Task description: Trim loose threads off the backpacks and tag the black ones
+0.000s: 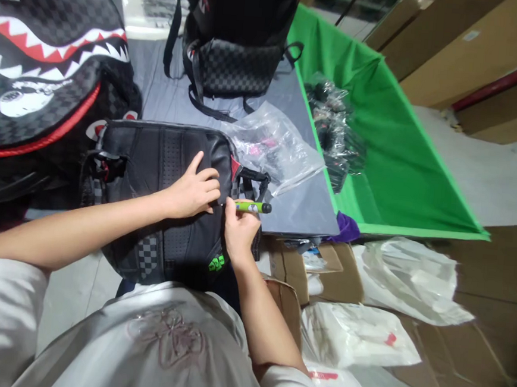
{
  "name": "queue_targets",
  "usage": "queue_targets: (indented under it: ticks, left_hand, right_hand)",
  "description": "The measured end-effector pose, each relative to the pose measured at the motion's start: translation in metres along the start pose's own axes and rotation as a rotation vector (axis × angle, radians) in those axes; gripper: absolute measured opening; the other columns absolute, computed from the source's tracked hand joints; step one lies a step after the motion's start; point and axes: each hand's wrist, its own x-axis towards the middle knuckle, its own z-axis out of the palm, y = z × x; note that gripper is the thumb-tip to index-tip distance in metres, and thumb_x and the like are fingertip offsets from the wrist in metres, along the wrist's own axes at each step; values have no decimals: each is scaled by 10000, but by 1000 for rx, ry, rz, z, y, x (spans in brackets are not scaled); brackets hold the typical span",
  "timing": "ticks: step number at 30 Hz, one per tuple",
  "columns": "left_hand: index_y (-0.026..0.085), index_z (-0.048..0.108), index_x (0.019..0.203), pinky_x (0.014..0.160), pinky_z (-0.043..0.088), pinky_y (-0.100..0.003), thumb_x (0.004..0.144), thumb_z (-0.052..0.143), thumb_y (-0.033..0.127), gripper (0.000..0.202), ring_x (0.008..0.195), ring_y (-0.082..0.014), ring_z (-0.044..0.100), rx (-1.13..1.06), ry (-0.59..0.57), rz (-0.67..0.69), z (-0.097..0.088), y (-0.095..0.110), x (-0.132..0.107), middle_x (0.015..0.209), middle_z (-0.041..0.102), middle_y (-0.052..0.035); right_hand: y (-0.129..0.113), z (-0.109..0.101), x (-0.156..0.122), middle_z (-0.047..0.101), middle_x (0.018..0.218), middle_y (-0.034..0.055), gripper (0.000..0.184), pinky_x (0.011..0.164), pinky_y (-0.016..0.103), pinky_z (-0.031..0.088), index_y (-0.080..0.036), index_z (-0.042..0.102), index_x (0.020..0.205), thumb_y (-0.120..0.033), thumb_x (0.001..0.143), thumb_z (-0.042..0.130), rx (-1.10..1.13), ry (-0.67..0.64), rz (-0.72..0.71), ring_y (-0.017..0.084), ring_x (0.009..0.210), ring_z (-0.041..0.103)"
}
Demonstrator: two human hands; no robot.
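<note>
A black backpack (162,168) with grey checker panels lies back side up on the grey table (302,203) in front of me. My left hand (193,191) rests on its back panel near the right edge, fingers curled and pressing the fabric. My right hand (237,230) is closed round a green pen-like tool (253,206), whose tip meets the backpack's edge right beside my left fingers. The tool's dark end points right.
A shark-mouth backpack (39,75) lies at the left and another black checkered backpack (233,54) at the back. Clear plastic bags (275,144) lie right of the backpack. A green cloth bin (391,156) holds bagged items. Cardboard boxes (310,269) and white bags (413,277) are on the floor.
</note>
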Motion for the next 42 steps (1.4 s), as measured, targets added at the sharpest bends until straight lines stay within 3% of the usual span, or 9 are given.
queue_targets:
  ticks: [4, 7, 11, 15, 17, 24, 30, 36, 42]
  left_hand:
    - [184, 684, 791, 955, 407, -456, 728, 764, 397, 236, 857, -234, 626, 119, -337, 110, -28, -8, 34, 781, 716, -52]
    - [179, 689, 753, 765, 392, -342, 687, 798, 400, 255, 771, -209, 640, 175, -451, 108, -50, -1, 48, 745, 722, -59]
    - [173, 666, 702, 644, 351, -323, 745, 751, 418, 263, 754, -212, 644, 159, -309, 69, -104, 31, 37, 719, 708, -57]
    - [177, 665, 741, 628, 379, -315, 827, 658, 466, 301, 741, -219, 652, 216, -197, -113, -169, 73, 11, 711, 685, -48]
    - [183, 670, 765, 630, 402, -308, 859, 616, 491, 327, 724, -211, 655, 173, -163, -218, -180, 88, -5, 712, 678, -43]
    - [172, 694, 981, 716, 477, -289, 885, 631, 342, 205, 859, -197, 671, -20, -180, -412, -111, 82, -57, 899, 732, -60]
    - [196, 602, 1245, 952, 414, -396, 883, 619, 286, 373, 1156, -263, 548, 70, 150, -479, -129, 38, -53, 1235, 641, -108]
    - [192, 432, 1420, 951, 373, -408, 707, 787, 434, 832, 1124, -316, 556, 21, -240, -523, -100, 1, -30, 1235, 640, -128]
    - [175, 183, 1544, 1001, 326, -393, 735, 755, 449, 1028, 1166, -313, 533, 85, -169, -457, -70, -5, -33, 1265, 608, -159]
  right_hand:
    - [4, -1, -5, 628, 658, 17, 319, 607, 260, 479, -165, 615, 767, -453, 897, 573, 33, 21, -94, 136, 569, 578]
    - [0, -5, -17, 676, 756, 37, 291, 604, 262, 513, -157, 634, 872, -446, 883, 605, 160, 115, -78, 138, 602, 621]
    - [-24, -33, -31, 679, 702, -20, 321, 521, 238, 514, -176, 578, 1202, -351, 934, 563, 314, 178, -115, 98, 464, 577]
    - [-57, -81, -20, 712, 796, -19, 295, 537, 243, 531, -258, 557, 1227, -249, 932, 565, 368, 175, -496, 95, 504, 610]
    - [-64, -92, -9, 726, 873, 1, 335, 585, 271, 555, -283, 555, 1236, -216, 910, 592, 344, 96, -672, 118, 576, 653]
    - [-24, -44, 4, 709, 995, 103, 287, 716, 351, 536, -218, 594, 1203, -237, 917, 569, -67, -229, -1085, 210, 830, 661]
    - [-28, -26, 4, 683, 1110, 124, 356, 831, 395, 490, -228, 540, 1261, -242, 910, 597, -85, -273, -1034, 243, 987, 629]
    - [-47, -8, -27, 683, 985, 86, 284, 822, 396, 467, -231, 544, 1183, -154, 910, 553, -45, -254, -989, 228, 935, 630]
    - [-23, -17, -43, 669, 1185, 99, 324, 885, 443, 464, -255, 545, 1154, -78, 882, 544, -38, -370, -941, 239, 1100, 613]
